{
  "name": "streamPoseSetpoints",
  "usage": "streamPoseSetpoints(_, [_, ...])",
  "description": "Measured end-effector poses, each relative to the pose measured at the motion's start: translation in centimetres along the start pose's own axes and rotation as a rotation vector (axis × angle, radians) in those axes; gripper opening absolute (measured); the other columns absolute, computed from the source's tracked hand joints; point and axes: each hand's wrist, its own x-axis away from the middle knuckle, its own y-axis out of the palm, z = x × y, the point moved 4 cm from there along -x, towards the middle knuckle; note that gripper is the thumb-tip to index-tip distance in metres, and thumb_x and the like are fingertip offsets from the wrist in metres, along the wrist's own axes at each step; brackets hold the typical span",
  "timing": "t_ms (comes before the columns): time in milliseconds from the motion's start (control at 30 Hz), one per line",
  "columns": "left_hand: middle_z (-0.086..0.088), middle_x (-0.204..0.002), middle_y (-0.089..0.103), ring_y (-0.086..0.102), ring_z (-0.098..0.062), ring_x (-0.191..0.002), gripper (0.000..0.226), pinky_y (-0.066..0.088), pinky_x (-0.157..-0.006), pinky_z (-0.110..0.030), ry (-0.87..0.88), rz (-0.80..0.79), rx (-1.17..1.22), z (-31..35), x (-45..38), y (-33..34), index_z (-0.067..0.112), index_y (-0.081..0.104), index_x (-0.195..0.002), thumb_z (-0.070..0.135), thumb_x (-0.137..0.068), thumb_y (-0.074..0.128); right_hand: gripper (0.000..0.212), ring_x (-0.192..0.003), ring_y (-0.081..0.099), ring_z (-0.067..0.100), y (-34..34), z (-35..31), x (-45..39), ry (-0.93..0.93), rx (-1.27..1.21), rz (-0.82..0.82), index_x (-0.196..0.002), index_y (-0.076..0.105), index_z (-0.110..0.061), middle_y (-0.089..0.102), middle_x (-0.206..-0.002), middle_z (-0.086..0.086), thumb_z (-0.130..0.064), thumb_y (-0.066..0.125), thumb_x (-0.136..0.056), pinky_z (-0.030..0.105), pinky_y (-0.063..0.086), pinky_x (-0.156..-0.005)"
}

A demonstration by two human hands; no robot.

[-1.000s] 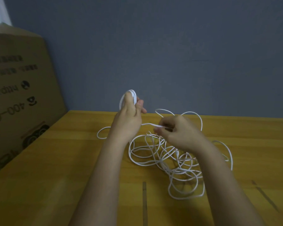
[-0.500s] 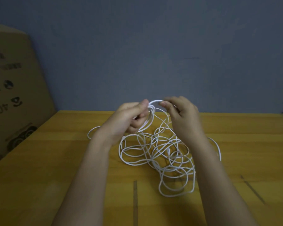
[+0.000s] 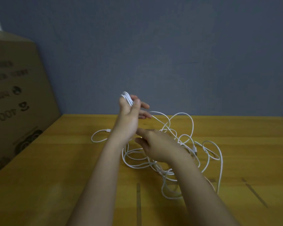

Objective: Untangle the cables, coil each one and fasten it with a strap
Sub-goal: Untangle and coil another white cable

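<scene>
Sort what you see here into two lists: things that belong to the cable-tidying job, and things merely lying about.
Part of the job:
- tangled white cables on the table
- coil of cable wound round the left hand
- right hand, over the tangle

Lying about:
- cardboard box at the left
- grey wall behind

No strap is visible.
</scene>
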Motion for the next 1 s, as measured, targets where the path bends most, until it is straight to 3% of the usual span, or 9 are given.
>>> streamPoseSetpoints(100, [0.003, -0.086, 0.06, 0.063, -0.005, -0.059, 0.006, 0.051, -0.067, -0.022, 0.014, -0.054, -0.297, -1.1, 0.2, -0.3, 0.019, 0.03, -0.099, 0.016, -0.103, 0.033, 0.03, -0.089, 0.06, 0.023, -1.6, -0.1, 0.3, -0.021, -0.07, 0.104, -0.118, 0.063, -0.024, 0.067, -0.089, -0.004, -0.016, 0.054, -0.09, 0.029, 0.035, -0.064])
streamPoseSetpoints(267, [0.007, -0.09, 0.06, 0.065, -0.021, -0.086, 0.007, 0.05, -0.084, -0.043, 0.018, -0.145, -0.57, -1.1, 0.8, 0.0, 0.02, 0.033, -0.1, 0.025, -0.101, 0.038, 0.033, -0.089, 0.063, 0.021, -3.8, 1.4, 0.8, 0.07, 0.025, 0.259, -0.109, 0.07, -0.035, 0.072, -0.095, -0.004, -0.017, 0.057, -0.084, 0.028, 0.038, -0.063])
streamPoseSetpoints(400, [-0.002, -0.101, 0.058, 0.065, -0.012, -0.068, 0.01, 0.051, -0.071, -0.036, -0.024, -0.183, -0.677, -1.5, 1.0, -0.3, 0.018, 0.034, -0.101, 0.028, -0.101, 0.037, 0.027, -0.089, 0.061, 0.022, -5.1, 3.8, 1.5, 0.243, 0.023, 0.375, -0.11, 0.06, -0.033, 0.066, -0.082, -0.006, -0.025, 0.061, -0.084, 0.029, 0.037, -0.064])
streamPoseSetpoints(467, [-0.003, -0.1, 0.058, 0.062, -0.005, -0.065, 0.011, 0.045, -0.063, -0.028, -0.105, -0.208, -0.642, -1.8, 1.0, -0.8, 0.019, 0.039, -0.104, 0.03, -0.101, 0.038, 0.023, -0.08, 0.061, 0.02, -5.8, 5.6, 2.1, 0.302, -0.095, 0.497, -0.102, 0.06, -0.029, 0.062, -0.071, -0.008, -0.026, 0.068, -0.08, 0.032, 0.043, -0.065])
streamPoseSetpoints(567, [-0.001, -0.092, 0.062, 0.064, -0.019, -0.09, 0.042, 0.049, -0.081, -0.039, -0.163, -0.273, -0.633, -2.0, 1.0, -1.1, 0.017, 0.052, -0.112, 0.054, -0.095, 0.044, 0.013, -0.08, 0.061, 0.022, -6.7, 7.4, 2.7, 0.349, -0.163, 0.644, -0.079, 0.068, -0.024, 0.061, -0.068, -0.01, -0.035, 0.075, -0.077, 0.033, 0.043, -0.066])
streamPoseSetpoints(633, [0.011, -0.066, 0.054, 0.056, -0.004, -0.061, 0.063, 0.045, -0.064, -0.031, -0.178, -0.348, -0.542, -1.3, 1.5, -0.5, 0.014, 0.058, -0.096, 0.074, -0.079, 0.047, 0.021, -0.079, 0.058, 0.018, -7.2, 7.4, 2.8, 0.371, -0.169, 0.675, -0.072, 0.071, -0.023, 0.062, -0.07, -0.009, -0.044, 0.076, -0.075, 0.029, 0.035, -0.064])
streamPoseSetpoints(700, [0.014, -0.051, 0.041, 0.037, 0.0, -0.043, 0.058, 0.033, -0.05, -0.02, -0.181, -0.421, -0.482, -0.6, 1.9, 0.4, 0.007, 0.059, -0.084, 0.064, -0.081, 0.051, 0.029, -0.068, 0.056, 0.013, -7.4, 6.9, 2.9, 0.406, -0.267, 0.709, -0.067, 0.07, -0.019, 0.061, -0.063, -0.007, -0.047, 0.076, -0.073, 0.025, 0.037, -0.061])
streamPoseSetpoints(833, [0.008, -0.044, 0.027, 0.02, -0.004, -0.037, 0.04, 0.017, -0.036, -0.014, -0.255, -0.509, -0.264, 0.7, 2.5, 1.3, 0.012, 0.048, -0.062, 0.035, -0.095, 0.052, 0.028, -0.063, 0.065, 0.015, -7.5, 6.3, 2.8, 0.413, -0.442, 0.782, -0.069, 0.072, -0.014, 0.066, -0.059, -0.003, -0.04, 0.079, -0.072, 0.029, 0.049, -0.065])
streamPoseSetpoints(1000, [0.007, -0.041, 0.021, 0.012, -0.002, -0.033, 0.038, 0.005, -0.037, -0.017, -0.275, -0.444, 0.182, 2.5, 2.4, 1.6, 0.015, 0.031, -0.06, 0.041, -0.083, 0.046, 0.003, -0.071, 0.065, 0.008, -5.5, 5.6, 1.3, 0.228, -0.609, 0.7, -0.084, 0.071, -0.018, 0.07, -0.078, -0.003, -0.019, 0.069, -0.086, 0.034, 0.054, -0.073])
